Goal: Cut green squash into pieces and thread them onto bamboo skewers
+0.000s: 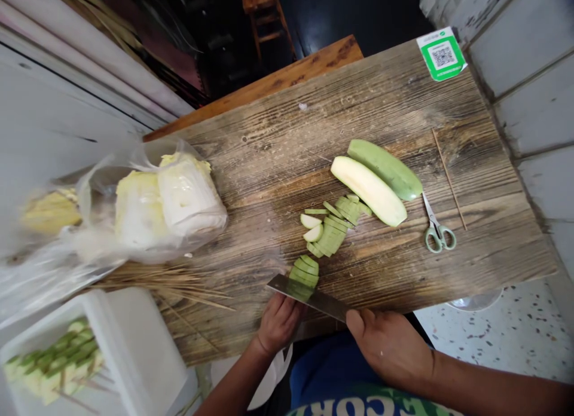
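Note:
My right hand (389, 345) is wrapped round the handle of a wide-bladed kitchen knife (323, 302) near the table's front edge. The blade points left and lies across a partly sliced piece of zucchini (305, 270). Curled just behind the blade, my left hand (280, 321) holds the near end of that piece, its fingertips partly hidden by the knife. Beyond it is a pile of green zucchini slices (332, 232), a few tipped over with pale faces up. Two zucchini halves lie farther back: one pale cut face up (370, 190), one green skin up (386, 170).
Scissors (437, 232) and a single wooden skewer (449, 180) lie at right. To the left are bagged napa cabbage (188, 195), loose skewers (179, 281) and a white bin (139, 338) with skewered zucchini (58, 356). A QR-code card (443, 56) sits at the far corner.

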`<state>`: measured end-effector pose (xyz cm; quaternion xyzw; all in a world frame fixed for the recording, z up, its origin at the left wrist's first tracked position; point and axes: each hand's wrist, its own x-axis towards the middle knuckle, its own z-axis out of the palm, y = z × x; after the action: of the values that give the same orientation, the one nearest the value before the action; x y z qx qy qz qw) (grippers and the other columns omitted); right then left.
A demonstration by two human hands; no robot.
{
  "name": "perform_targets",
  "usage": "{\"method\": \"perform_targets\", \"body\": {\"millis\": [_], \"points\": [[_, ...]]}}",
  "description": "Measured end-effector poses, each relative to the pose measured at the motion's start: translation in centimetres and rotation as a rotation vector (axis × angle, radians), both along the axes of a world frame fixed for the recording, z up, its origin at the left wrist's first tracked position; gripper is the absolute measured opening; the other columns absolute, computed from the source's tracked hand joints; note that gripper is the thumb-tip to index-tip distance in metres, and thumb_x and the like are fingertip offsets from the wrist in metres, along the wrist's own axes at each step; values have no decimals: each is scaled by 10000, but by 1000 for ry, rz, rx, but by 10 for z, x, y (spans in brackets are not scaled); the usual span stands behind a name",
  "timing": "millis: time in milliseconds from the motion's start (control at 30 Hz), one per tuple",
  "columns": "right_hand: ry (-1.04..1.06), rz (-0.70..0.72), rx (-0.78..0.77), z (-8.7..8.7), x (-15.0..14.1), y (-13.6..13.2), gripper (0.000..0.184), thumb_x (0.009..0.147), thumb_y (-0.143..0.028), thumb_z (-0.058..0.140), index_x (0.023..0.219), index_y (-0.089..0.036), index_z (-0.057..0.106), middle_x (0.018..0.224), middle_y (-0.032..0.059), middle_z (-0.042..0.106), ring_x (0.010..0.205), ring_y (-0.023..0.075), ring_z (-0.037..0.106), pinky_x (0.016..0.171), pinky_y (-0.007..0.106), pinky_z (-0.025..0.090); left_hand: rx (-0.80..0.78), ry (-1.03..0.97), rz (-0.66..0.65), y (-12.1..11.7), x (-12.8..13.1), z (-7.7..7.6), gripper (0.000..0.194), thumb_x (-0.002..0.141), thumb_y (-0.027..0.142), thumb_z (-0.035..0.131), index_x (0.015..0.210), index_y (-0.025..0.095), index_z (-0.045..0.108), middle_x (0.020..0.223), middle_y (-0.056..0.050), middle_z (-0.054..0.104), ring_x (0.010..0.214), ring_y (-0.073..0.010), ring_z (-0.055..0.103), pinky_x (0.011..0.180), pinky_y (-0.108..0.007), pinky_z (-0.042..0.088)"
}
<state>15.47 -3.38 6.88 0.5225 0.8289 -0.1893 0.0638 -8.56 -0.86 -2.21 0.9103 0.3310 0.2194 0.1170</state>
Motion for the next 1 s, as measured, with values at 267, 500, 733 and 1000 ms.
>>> {"method": "perform_targets", "body": {"millis": [267,500,733,1000], "points": [[-40,33,-153,-4,-3,5,216,703,-20,518,772,-191,405,560,2,609,433,164,579,391,261,202,42,-35,11,2,3,0,234,754,128,626,986,147,594,885,-77,667,855,-191,633,801,-356,516],[-94,21,-259,-24,-9,7,177,770,-22,493,804,-177,414,632,25,641,524,149,619,429,229,287,45,13,64,2,8,1,318,725,119,658,1035,140,592,944,-93,661,967,-221,607,850,-377,513],[6,42,-65,-11,0,-6,194,708,-45,502,741,-199,389,560,7,584,431,164,552,410,257,200,47,28,9,-5,-3,-3,115,762,129,613,876,145,612,786,-67,648,767,-182,608,744,-366,493],[56,17,66,-11,0,-17,224,652,-62,486,737,-217,349,517,-16,542,377,162,498,414,274,145,37,26,-19,-9,-8,-6,78,801,111,522,774,132,592,651,-51,592,606,-157,537,640,-333,425]]}}
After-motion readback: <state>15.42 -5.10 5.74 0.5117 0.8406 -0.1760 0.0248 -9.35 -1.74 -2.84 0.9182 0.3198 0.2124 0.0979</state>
